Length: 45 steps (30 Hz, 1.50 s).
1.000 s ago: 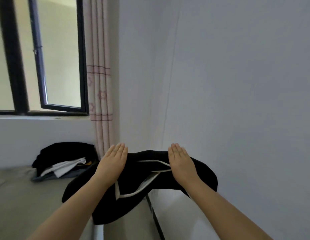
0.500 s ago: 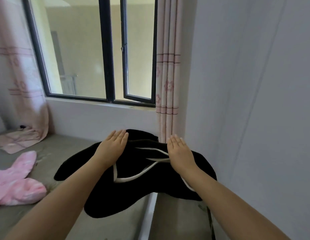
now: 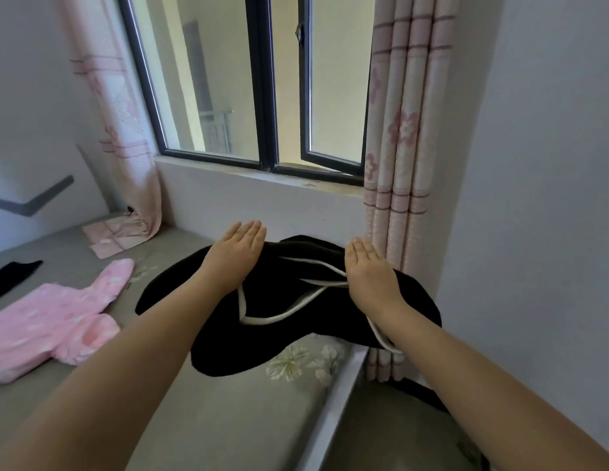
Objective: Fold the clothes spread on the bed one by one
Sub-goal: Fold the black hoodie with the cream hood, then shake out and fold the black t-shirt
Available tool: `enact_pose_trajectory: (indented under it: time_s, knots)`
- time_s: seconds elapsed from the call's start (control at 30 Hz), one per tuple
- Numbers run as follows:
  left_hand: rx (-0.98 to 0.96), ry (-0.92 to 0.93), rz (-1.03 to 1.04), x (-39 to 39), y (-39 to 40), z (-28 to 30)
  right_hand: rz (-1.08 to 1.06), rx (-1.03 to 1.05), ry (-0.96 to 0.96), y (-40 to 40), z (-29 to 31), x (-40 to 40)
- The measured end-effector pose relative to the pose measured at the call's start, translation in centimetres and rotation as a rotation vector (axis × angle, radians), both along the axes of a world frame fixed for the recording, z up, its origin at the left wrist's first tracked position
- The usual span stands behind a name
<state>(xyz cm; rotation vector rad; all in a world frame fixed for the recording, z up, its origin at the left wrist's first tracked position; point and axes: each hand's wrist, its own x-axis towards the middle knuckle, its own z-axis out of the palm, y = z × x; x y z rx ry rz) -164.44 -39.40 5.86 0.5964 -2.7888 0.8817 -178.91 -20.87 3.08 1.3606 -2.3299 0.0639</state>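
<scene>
Left hand (image 3: 235,256) flat, fingers straight, on top of black folded garment with white piping (image 3: 282,307) | right hand (image 3: 371,273) likewise flat on its right part | garment is carried above the grey bed (image 3: 228,402), sagging at its ends, probably sandwiched so the folds hold | pink patterned garment (image 3: 54,321) lies unfolded at left, likely next.

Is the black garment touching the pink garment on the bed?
Apart. The head view shows bare grey sheet between the black garment and the pink garment.
</scene>
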Motion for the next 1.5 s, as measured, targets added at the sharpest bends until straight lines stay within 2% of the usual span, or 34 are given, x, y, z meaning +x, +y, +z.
enact_pose_trajectory:
  time_s: [0.27, 0.37, 0.43, 0.57, 0.67, 0.73, 0.83, 0.93, 1.1, 1.23, 1.33, 1.4, 1.5]
  knots:
    - [0.114, -0.055, -0.018, -15.6, -15.3, -6.8, -0.016, 0.147, -0.104, -14.9, -5.5, -15.4]
    - [0.166, -0.035, -0.015, -22.9, -21.6, -7.4, -0.075, 0.191, -0.166, -21.0, -6.0, -21.6]
    - [0.182, -0.002, -0.036, -27.6, -25.2, -7.1, -0.116, 0.147, -0.177, -24.3, -6.0, -25.3]
    - [0.239, 0.102, -0.133, -34.9, -31.5, -8.9, -0.084, -0.188, -0.071, -29.5, -8.5, -30.4]
    - [0.286, -0.027, -0.033, -37.4, -34.6, -14.6, -0.064, -0.087, -0.087, -31.9, -14.5, -30.9]
    - [0.359, -0.239, 0.090, -37.8, -35.1, -19.9, -0.103, 0.135, -0.218, -32.6, -19.7, -30.4]
    - [0.605, -0.530, 0.119, -37.0, -33.7, -27.7, -0.116, 0.534, -0.534, -32.5, -27.4, -30.3]
    - [0.714, -0.606, 0.142, -36.1, -32.2, -32.4, -0.073, 0.555, -0.566, -32.1, -31.9, -29.8]
    - [0.717, -0.539, 0.184, -36.0, -31.7, -33.9, -0.031, 0.547, -0.520, -31.8, -33.4, -30.6]
    - [0.761, -0.414, 0.254, -34.5, -30.8, -32.2, -0.032, 0.593, -0.513, -32.0, -32.0, -30.3]
    - [0.785, -0.262, 0.389, -31.4, -29.7, -30.0, -0.040, 0.620, -0.497, -33.1, -29.7, -29.0]
    - [0.806, -0.156, 0.507, -28.6, -28.7, -28.2, 0.053, 0.618, -0.448, -34.2, -27.9, -27.5]
    - [0.774, -0.043, 0.684, -22.9, -26.6, -25.4, 0.314, 0.567, -0.395, -36.5, -24.9, -23.9]
